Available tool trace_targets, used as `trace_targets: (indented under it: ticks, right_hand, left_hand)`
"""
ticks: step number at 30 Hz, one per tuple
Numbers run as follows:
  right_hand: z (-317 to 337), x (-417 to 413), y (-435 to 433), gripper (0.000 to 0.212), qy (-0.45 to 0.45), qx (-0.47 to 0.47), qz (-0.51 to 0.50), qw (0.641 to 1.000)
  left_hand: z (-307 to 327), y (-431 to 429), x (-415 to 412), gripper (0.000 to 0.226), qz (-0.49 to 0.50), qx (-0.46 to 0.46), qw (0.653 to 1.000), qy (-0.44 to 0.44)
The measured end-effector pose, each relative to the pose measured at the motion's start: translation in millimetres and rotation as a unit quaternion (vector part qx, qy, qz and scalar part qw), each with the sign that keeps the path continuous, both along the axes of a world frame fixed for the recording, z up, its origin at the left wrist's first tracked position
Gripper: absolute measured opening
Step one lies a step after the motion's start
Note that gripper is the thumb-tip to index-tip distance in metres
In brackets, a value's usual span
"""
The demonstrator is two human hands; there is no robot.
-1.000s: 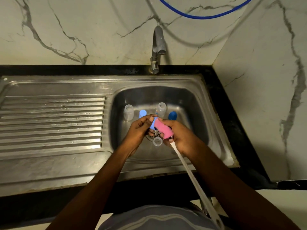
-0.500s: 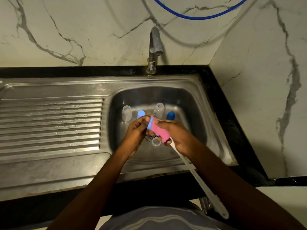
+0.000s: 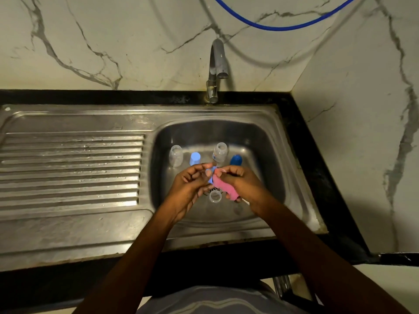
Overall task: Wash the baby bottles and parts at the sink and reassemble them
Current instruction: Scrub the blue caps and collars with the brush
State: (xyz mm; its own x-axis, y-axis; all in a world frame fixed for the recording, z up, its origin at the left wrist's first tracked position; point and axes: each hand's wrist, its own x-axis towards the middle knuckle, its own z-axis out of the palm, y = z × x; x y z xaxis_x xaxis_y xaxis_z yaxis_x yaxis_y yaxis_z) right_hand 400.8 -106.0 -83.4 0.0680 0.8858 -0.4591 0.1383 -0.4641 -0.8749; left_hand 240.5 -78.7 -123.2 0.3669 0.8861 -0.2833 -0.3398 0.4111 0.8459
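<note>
Both hands work over the steel sink basin [image 3: 267, 141]. My left hand [image 3: 189, 188] pinches a small light-blue bottle part [image 3: 210, 175] at its fingertips. The pink sponge head of a bottle brush [image 3: 223, 188] is pressed against that part, and my right hand [image 3: 243, 184] grips it. Only a short piece of the brush's white handle [image 3: 246, 202] shows by my right wrist. On the basin floor stand a clear bottle [image 3: 175, 156], a light-blue cap [image 3: 195, 158], a second clear bottle [image 3: 219, 152] and a dark-blue cap [image 3: 235, 160]. A small clear round part [image 3: 215, 197] lies over the drain.
The tap [image 3: 216, 64] stands behind the basin with no water running. A ribbed steel drainboard [image 3: 70, 173] spreads to the left. A marble wall [image 3: 362, 132] closes in on the right, and a blue hose [image 3: 283, 27] hangs above.
The brush's long white handle, earlier sticking out along my right forearm, is now almost hidden under it. Both hands stay together over the drain, still rubbing sponge against the blue part.
</note>
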Motion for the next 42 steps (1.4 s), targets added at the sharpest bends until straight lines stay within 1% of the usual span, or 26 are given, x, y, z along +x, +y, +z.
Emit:
trace_targets:
  ticks: [4, 6, 10, 12, 14, 16, 17, 18, 19, 20, 21, 22, 23, 24, 25, 26, 27, 28, 29, 30, 31, 32, 34, 37, 39, 42]
  right_hand:
    - [-1.7, 1.0, -1.6, 0.020, -0.059, 0.145, 0.101, 0.982]
    - [-5.5, 4.8, 1.5, 0.018, -0.104, 0.196, 0.144, 0.964]
    - [-8.9, 17.4, 7.5, 0.014, -0.196, 0.220, 0.215, 0.931]
    - [-13.1, 20.3, 7.4, 0.015, -0.283, 0.293, 0.239, 0.881]
    - [-16.0, 16.8, 3.6, 0.021, -0.387, 0.342, 0.230, 0.825]
    - [-16.6, 7.7, -2.0, 0.022, -0.435, 0.351, 0.190, 0.807]
    - [-12.9, 0.0, -4.4, 0.018, -0.419, 0.317, 0.165, 0.835]
    - [-6.7, -5.7, -2.9, 0.013, -0.348, 0.245, 0.126, 0.896]
    - [1.7, -8.9, 1.5, 0.010, -0.217, 0.130, 0.053, 0.966]
    - [9.2, -10.4, 5.8, 0.013, -0.064, -0.011, -0.025, 0.998]
    - [13.4, -7.9, 7.4, 0.020, 0.044, -0.107, -0.075, 0.991]
    - [11.8, -4.2, 9.6, 0.025, 0.122, -0.139, -0.094, 0.978]
    - [9.9, -2.9, 9.9, 0.023, 0.142, -0.126, -0.081, 0.979]
    - [9.9, -3.9, 7.3, 0.017, 0.125, -0.069, -0.056, 0.988]
    - [5.8, -4.4, 3.5, 0.011, 0.029, 0.034, -0.012, 0.999]
    - [1.9, -3.7, -0.5, 0.011, -0.140, 0.162, 0.053, 0.975]
    - [-6.2, -2.5, -3.3, 0.015, -0.287, 0.263, 0.107, 0.915]
    - [-13.1, -2.7, -5.3, 0.018, -0.383, 0.313, 0.135, 0.859]
    - [-14.7, -3.7, -3.0, 0.019, -0.401, 0.309, 0.128, 0.853]
    - [-9.5, -6.5, 0.7, 0.017, -0.331, 0.243, 0.093, 0.907]
    - [-0.4, -8.8, 5.3, 0.016, -0.198, 0.129, 0.042, 0.971]
    - [7.6, -8.9, 10.0, 0.018, -0.055, 0.001, -0.008, 0.998]
    - [15.9, -3.3, 16.8, 0.022, 0.084, -0.126, -0.041, 0.988]
    - [12.1, -0.1, 14.7, 0.015, 0.108, -0.087, -0.031, 0.990]
    - [6.1, -1.4, 10.1, 0.010, 0.024, 0.001, 0.010, 1.000]
    - [-0.3, -1.7, 11.6, 0.015, -0.068, 0.166, 0.078, 0.981]
  left_hand:
    - [1.7, 5.3, 0.7, 0.020, 0.037, -0.088, 0.995, -0.029]
    - [-1.4, 8.9, -2.8, 0.038, 0.015, -0.101, 0.994, -0.046]
    - [2.2, 20.8, -21.6, 0.046, -0.148, -0.033, 0.985, 0.082]
    - [7.6, 25.4, -23.8, 0.036, -0.176, -0.012, 0.979, 0.099]
    - [10.5, 28.5, -20.2, 0.026, -0.141, -0.009, 0.986, 0.086]
    - [13.1, 26.7, -14.3, 0.020, -0.098, 0.002, 0.992, 0.075]
    - [11.5, 24.8, -11.9, 0.022, -0.083, 0.021, 0.993, 0.086]
    - [7.6, 22.4, -9.8, 0.025, -0.073, 0.045, 0.991, 0.100]
    - [2.7, 19.5, -8.6, 0.030, -0.066, 0.068, 0.990, 0.105]
    - [-2.3, 16.5, -7.9, 0.032, -0.057, 0.083, 0.990, 0.099]
    - [-6.5, 13.7, -7.9, 0.034, -0.044, 0.090, 0.991, 0.086]
    - [-8.1, 11.5, -7.5, 0.034, -0.030, 0.092, 0.993, 0.072]
    - [-6.8, 10.5, -6.7, 0.033, -0.020, 0.090, 0.994, 0.062]
    - [-4.7, 10.3, -5.7, 0.030, -0.014, 0.082, 0.995, 0.053]
    - [-2.3, 10.8, -5.2, 0.027, -0.012, 0.070, 0.997, 0.042]
    - [0.5, 11.3, -4.3, 0.026, -0.009, 0.054, 0.998, 0.033]
    - [2.9, 12.3, -3.6, 0.028, -0.006, 0.042, 0.999, 0.031]
    - [3.9, 12.4, -2.8, 0.031, -0.004, 0.039, 0.999, 0.037]
    - [3.0, 12.1, -2.8, 0.033, -0.003, 0.052, 0.997, 0.052]
    - [0.9, 10.9, -3.1, 0.035, -0.005, 0.072, 0.995, 0.071]
    - [-0.8, 9.2, -4.1, 0.036, -0.004, 0.090, 0.992, 0.086]
    - [-2.6, 7.9, -5.5, 0.036, -0.002, 0.104, 0.990, 0.095]
    - [-3.8, 7.5, -7.9, 0.037, -0.001, 0.119, 0.987, 0.106]
    - [2.8, 11.4, -9.3, 0.032, -0.022, 0.112, 0.988, 0.108]
    - [11.6, 13.2, -8.7, 0.010, -0.023, 0.054, 0.996, 0.061]
    - [17.0, 16.9, -5.6, 0.015, -0.013, 0.005, 1.000, 0.025]
